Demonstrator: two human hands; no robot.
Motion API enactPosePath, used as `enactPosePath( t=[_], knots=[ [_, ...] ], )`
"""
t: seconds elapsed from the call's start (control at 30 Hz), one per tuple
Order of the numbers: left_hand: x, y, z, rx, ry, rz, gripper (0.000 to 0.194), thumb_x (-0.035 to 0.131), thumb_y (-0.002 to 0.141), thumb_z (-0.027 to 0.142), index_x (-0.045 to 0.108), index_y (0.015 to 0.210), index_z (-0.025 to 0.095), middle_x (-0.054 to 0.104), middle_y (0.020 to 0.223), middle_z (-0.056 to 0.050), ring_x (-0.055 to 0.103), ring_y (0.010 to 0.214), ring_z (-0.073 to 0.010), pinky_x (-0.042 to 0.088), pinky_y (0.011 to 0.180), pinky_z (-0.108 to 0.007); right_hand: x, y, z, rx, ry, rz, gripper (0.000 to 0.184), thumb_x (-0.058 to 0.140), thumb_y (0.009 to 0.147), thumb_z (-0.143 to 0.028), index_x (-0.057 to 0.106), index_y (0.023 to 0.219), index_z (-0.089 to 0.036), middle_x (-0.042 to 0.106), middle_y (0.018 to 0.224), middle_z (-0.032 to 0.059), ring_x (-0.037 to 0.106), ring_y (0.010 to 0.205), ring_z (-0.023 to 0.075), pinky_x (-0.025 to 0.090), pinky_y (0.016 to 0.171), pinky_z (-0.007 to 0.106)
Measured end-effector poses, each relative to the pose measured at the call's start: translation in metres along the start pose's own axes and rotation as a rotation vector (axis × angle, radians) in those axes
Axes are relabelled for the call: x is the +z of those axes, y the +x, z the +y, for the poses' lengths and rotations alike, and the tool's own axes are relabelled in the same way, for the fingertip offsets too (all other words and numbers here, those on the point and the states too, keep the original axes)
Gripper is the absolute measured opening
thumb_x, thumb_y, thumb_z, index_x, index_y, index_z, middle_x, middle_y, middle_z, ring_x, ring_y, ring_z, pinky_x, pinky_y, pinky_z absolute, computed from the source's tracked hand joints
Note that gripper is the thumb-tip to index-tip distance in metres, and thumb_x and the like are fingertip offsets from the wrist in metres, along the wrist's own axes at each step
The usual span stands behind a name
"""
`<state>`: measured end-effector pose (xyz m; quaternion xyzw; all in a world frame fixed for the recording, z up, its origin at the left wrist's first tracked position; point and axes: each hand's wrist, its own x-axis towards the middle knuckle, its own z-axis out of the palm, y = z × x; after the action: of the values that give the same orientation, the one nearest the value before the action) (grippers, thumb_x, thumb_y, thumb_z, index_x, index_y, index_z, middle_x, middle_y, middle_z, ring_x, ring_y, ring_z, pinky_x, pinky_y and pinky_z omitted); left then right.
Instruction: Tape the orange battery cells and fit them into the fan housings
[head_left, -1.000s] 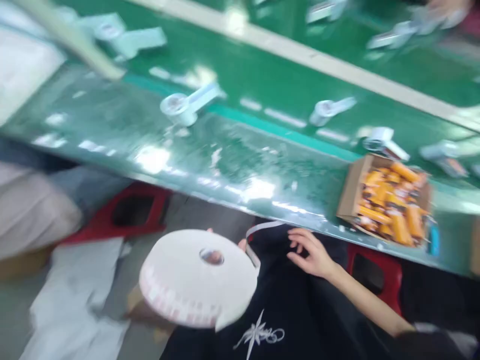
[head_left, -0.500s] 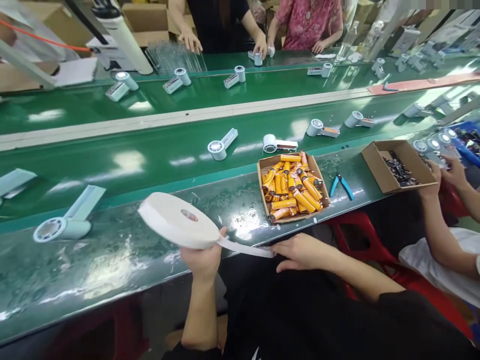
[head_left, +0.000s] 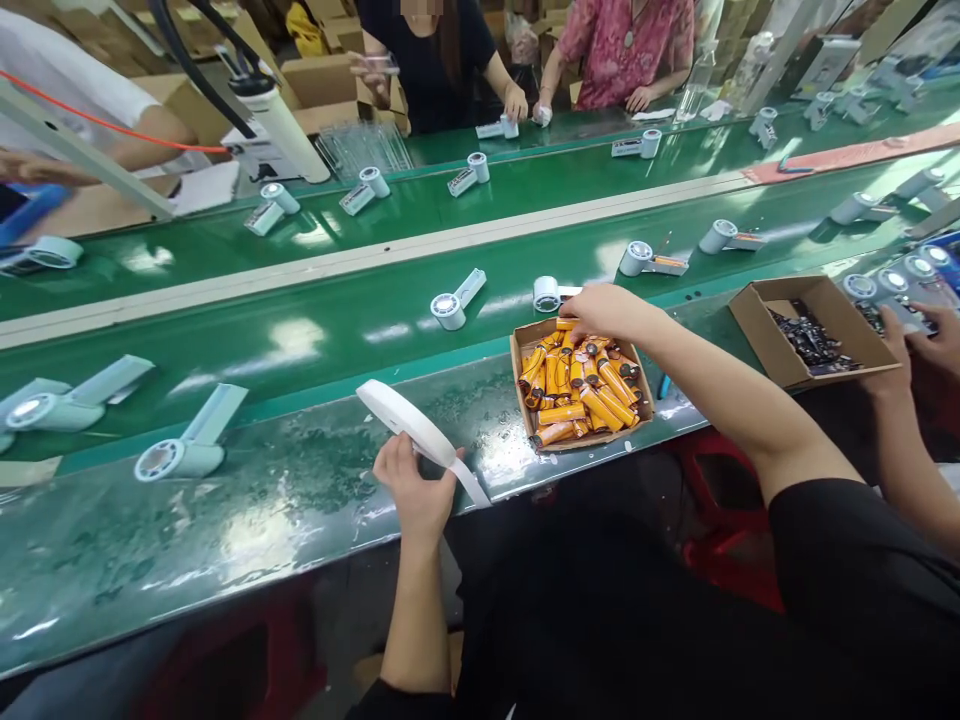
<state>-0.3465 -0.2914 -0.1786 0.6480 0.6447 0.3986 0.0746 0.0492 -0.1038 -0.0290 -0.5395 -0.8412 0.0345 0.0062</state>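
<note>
My left hand (head_left: pixel 416 490) grips a roll of white tape (head_left: pixel 409 415), tilted nearly edge-on above the bench's front edge. A loose strip of tape (head_left: pixel 470 485) hangs from the roll to the right of my thumb. My right hand (head_left: pixel 604 318) reaches over a cardboard box (head_left: pixel 516 375) of orange cylindrical batteries (head_left: pixel 589 385). Its fingers are bent down onto an orange battery (head_left: pixel 565 324) at the box's far side and partly cover it. A white handheld-fan body (head_left: pixel 546 294) lies just beyond, its handle partly hidden by my hand.
Several fan bodies (head_left: pixel 448 310) lie along the green conveyor (head_left: pixel 322 335). One fan body (head_left: pixel 180 455) rests on the bench at left. Blue-handled pliers (head_left: pixel 664 386) are mostly hidden under my forearm. At right, a co-worker's hands (head_left: pixel 892 350) are beside a box of small dark parts (head_left: pixel 772 345).
My right hand has let go of the tape's end and moved up to the battery box. My left hand has turned the roll more edge-on. The view has shifted slightly.
</note>
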Motion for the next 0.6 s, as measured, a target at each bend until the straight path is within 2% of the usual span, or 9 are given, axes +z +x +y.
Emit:
enactPosePath(
  t=[0.07,0.13,0.2,0.3,0.37,0.43,0.5,0.6],
  knots=[
    [0.0,0.0,0.0,0.009,0.02,-0.002,0.09,0.086,0.083,0.051,0.046,0.158,0.023,0.052,0.15,-0.02,0.042,0.148,-0.0412,0.052,0.115,-0.065,0.001,0.0,0.001,-0.026,-0.007,0.013,0.019,0.092,0.082,-0.013,0.086,0.1,-0.012,0.074,0.078,0.0058,0.074,0.083,0.0219,0.059,0.088,0.038],
    [0.0,0.001,0.002,0.024,0.015,0.005,0.088,0.086,0.083,0.05,0.048,0.157,0.023,0.055,0.148,-0.02,0.043,0.146,-0.043,0.047,0.118,-0.068,-0.005,-0.009,0.003,-0.058,0.121,0.076,0.021,0.085,0.087,-0.014,0.085,0.109,-0.012,0.075,0.081,0.0047,0.073,0.081,0.018,0.06,0.088,0.036],
    [0.0,0.003,0.005,0.055,0.004,0.021,0.084,0.085,0.084,0.049,0.049,0.155,0.022,0.057,0.145,-0.02,0.045,0.143,-0.0435,0.045,0.119,-0.067,-0.015,-0.026,0.004,-0.068,0.391,0.191,0.036,0.081,0.093,-0.027,0.081,0.125,-0.012,0.077,0.091,0.0039,0.071,0.08,0.0147,0.061,0.086,0.033],
    [-0.002,0.004,0.013,0.138,0.011,0.082,0.076,0.083,0.085,0.046,0.053,0.15,0.022,0.061,0.135,-0.019,0.05,0.137,-0.0424,0.045,0.117,-0.064,-0.027,-0.062,-0.008,-0.015,0.864,0.456,0.06,0.081,0.093,-0.051,0.07,0.142,-0.017,0.076,0.108,0.0037,0.073,0.09,0.0151,0.064,0.086,0.032],
    [-0.005,0.001,0.022,0.217,0.037,0.122,0.071,0.084,0.083,0.041,0.056,0.145,0.022,0.062,0.129,-0.017,0.051,0.133,-0.0419,0.045,0.116,-0.063,-0.029,-0.088,-0.031,0.028,1.096,0.616,0.06,0.083,0.089,-0.062,0.071,0.133,-0.023,0.075,0.115,0.0041,0.075,0.1,0.0182,0.066,0.09,0.034],
    [-0.01,-0.006,0.036,0.3,0.068,0.139,0.066,0.082,0.08,0.034,0.059,0.141,0.024,0.064,0.126,-0.016,0.052,0.128,-0.0409,0.045,0.113,-0.063,-0.024,-0.111,-0.063,0.061,1.247,0.703,0.056,0.085,0.086,-0.069,0.069,0.117,-0.025,0.075,0.121,0.0057,0.077,0.109,0.0226,0.068,0.092,0.039],
    [-0.016,-0.013,0.054,0.367,0.105,0.135,0.062,0.079,0.079,0.027,0.061,0.138,0.025,0.066,0.125,-0.015,0.053,0.124,-0.039,0.045,0.11,-0.06,-0.013,-0.128,-0.097,0.081,1.35,0.721,0.055,0.087,0.085,-0.07,0.066,0.11,-0.025,0.077,0.124,0.0074,0.079,0.112,0.0269,0.071,0.09,0.043],
    [-0.022,-0.02,0.08,0.424,0.165,0.123,0.058,0.079,0.079,0.023,0.063,0.135,0.025,0.068,0.123,-0.015,0.054,0.118,-0.0362,0.045,0.106,-0.055,0.007,-0.141,-0.141,0.12,1.455,0.739,0.05,0.086,0.091,-0.063,0.07,0.119,-0.025,0.081,0.121,0.0082,0.081,0.112,0.0297,0.074,0.088,0.046]
  ],
)
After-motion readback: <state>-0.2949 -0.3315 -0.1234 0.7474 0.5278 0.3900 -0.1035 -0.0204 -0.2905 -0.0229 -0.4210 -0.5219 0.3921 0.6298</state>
